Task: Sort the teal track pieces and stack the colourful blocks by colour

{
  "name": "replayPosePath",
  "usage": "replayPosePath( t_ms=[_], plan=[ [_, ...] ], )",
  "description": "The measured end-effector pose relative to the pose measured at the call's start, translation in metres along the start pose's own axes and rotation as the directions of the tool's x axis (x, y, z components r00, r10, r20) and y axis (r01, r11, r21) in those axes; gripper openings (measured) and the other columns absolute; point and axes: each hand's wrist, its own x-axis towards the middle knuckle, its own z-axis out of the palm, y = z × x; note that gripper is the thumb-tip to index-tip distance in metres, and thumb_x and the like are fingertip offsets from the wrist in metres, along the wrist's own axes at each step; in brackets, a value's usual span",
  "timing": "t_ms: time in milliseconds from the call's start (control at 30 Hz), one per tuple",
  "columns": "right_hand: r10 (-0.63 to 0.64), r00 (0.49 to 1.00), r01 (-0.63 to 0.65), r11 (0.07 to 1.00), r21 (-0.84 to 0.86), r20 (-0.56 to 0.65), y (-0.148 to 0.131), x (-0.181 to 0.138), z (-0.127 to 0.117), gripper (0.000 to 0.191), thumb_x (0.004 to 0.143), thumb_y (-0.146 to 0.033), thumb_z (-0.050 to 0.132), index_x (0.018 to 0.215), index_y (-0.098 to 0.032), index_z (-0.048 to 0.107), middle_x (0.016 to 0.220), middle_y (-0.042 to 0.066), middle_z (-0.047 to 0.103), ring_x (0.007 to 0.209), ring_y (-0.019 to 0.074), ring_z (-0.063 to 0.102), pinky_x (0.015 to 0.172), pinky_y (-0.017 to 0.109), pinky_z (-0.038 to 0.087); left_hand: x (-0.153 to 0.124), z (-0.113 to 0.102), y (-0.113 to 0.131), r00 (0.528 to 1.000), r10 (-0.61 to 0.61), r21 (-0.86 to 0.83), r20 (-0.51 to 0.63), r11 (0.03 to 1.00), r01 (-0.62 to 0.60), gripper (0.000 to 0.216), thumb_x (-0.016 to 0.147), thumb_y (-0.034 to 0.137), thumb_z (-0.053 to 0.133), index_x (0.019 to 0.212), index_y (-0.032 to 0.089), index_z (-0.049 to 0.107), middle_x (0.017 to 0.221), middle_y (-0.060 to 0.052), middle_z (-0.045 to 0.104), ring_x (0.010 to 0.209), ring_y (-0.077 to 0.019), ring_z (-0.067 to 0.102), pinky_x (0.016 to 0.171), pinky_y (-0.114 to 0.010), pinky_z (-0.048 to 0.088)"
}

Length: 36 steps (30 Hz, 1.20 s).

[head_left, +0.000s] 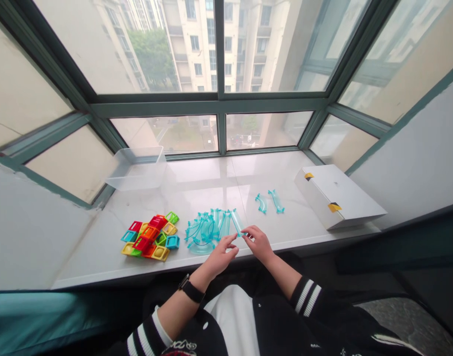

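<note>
A heap of clear turquoise track pieces lies near the front edge of the white windowsill. My left hand reaches into its right side, fingers stretched toward a straight piece. My right hand pinches the near end of that straight turquoise piece. Two curved turquoise pieces lie apart on the sill to the right, untouched. A pile of coloured square tiles, red, yellow, green, orange and blue, sits left of the heap.
An empty clear plastic tub stands at the back left by the window. A white cardboard box lies at the right end of the sill. Window frames close off the back.
</note>
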Motion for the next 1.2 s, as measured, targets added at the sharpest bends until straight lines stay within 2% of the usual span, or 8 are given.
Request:
replayPosePath(
  t_ms=[167,333,400,500,633,733,933,1200],
  plan=[
    [0.082,0.995,-0.089,0.987,-0.137,-0.059,0.042,0.007,-0.004,0.013,0.095,-0.024,0.06,0.097,-0.025,0.073,0.099,0.004,0.071,0.08,0.0195,0.068,0.081,0.035,0.057,0.033,0.012,-0.011,0.997,-0.06,-0.023,0.047,0.998,0.061,0.071,0.088,0.046,0.076,0.153,0.028,0.056,0.163,-0.015,0.042,0.13,-0.031,0.06,0.095,-0.045,0.062],
    [0.136,0.988,-0.153,0.948,-0.28,-0.078,0.075,0.032,-0.003,0.018,0.094,-0.021,0.058,0.099,-0.024,0.074,0.102,0.005,0.072,0.081,0.0201,0.068,0.085,0.036,0.056,0.073,0.027,-0.023,0.998,0.049,0.199,0.027,0.978,-0.053,0.079,0.087,0.036,0.074,0.16,0.023,0.045,0.165,-0.018,0.041,0.128,-0.0288,0.063,0.111,-0.049,0.053],
    [0.155,0.985,-0.17,0.933,-0.317,-0.072,0.081,0.042,-0.001,0.023,0.093,-0.019,0.058,0.106,-0.024,0.076,0.107,0.006,0.073,0.085,0.0205,0.069,0.086,0.036,0.057,0.087,0.031,-0.026,0.997,0.072,0.274,0.012,0.959,-0.072,0.081,0.087,0.033,0.073,0.161,0.021,0.042,0.167,-0.02,0.037,0.123,-0.027,0.064,0.112,-0.048,0.052],
    [0.168,0.982,-0.186,0.917,-0.353,-0.081,0.088,0.047,0.004,0.038,0.093,-0.02,0.058,0.128,-0.026,0.072,0.126,0.009,0.069,0.091,0.0215,0.07,0.086,0.036,0.058,0.103,0.033,-0.027,0.998,0.054,0.323,-0.022,0.945,-0.044,0.083,0.087,0.031,0.072,0.162,0.019,0.039,0.169,-0.021,0.032,0.112,-0.0223,0.067,0.11,-0.045,0.053],
    [0.125,0.981,-0.168,0.925,-0.34,-0.147,0.096,0.036,0.008,0.053,0.093,-0.02,0.053,0.145,-0.024,0.06,0.134,0.013,0.064,0.092,0.0221,0.068,0.089,0.038,0.059,0.116,0.033,-0.026,0.995,0.047,0.36,-0.084,0.933,-0.014,0.081,0.087,0.026,0.068,0.161,0.014,0.038,0.164,-0.023,0.038,0.095,-0.0176,0.068,0.109,-0.042,0.052],
    [0.081,0.979,-0.135,0.944,-0.3,-0.185,0.098,0.03,0.01,0.047,0.09,-0.017,0.049,0.136,-0.02,0.061,0.123,0.013,0.067,0.088,0.0221,0.066,0.093,0.04,0.057,0.119,0.037,-0.027,0.99,0.049,0.369,-0.131,0.93,0.002,0.08,0.086,0.025,0.068,0.16,0.015,0.04,0.16,-0.021,0.045,0.091,-0.0165,0.068,0.109,-0.04,0.051],
    [0.08,0.982,-0.133,0.936,-0.325,-0.172,0.093,0.034,0.008,0.029,0.086,-0.013,0.048,0.109,-0.021,0.063,0.107,0.01,0.068,0.094,0.0244,0.065,0.094,0.041,0.055,0.122,0.049,-0.029,0.99,0.006,0.296,-0.138,0.955,0.035,0.085,0.087,0.026,0.069,0.163,0.017,0.032,0.164,-0.022,0.041,0.089,-0.0158,0.067,0.108,-0.04,0.051],
    [0.097,0.984,-0.142,0.932,-0.332,-0.15,0.091,0.035,0.009,0.028,0.087,-0.012,0.048,0.109,-0.022,0.063,0.12,0.011,0.071,0.113,0.0265,0.066,0.103,0.043,0.053,0.127,0.048,-0.031,0.991,0.035,0.336,-0.129,0.942,0.011,0.086,0.088,0.03,0.07,0.164,0.019,0.032,0.166,-0.022,0.038,0.084,-0.0156,0.067,0.101,-0.04,0.054]
  ],
)
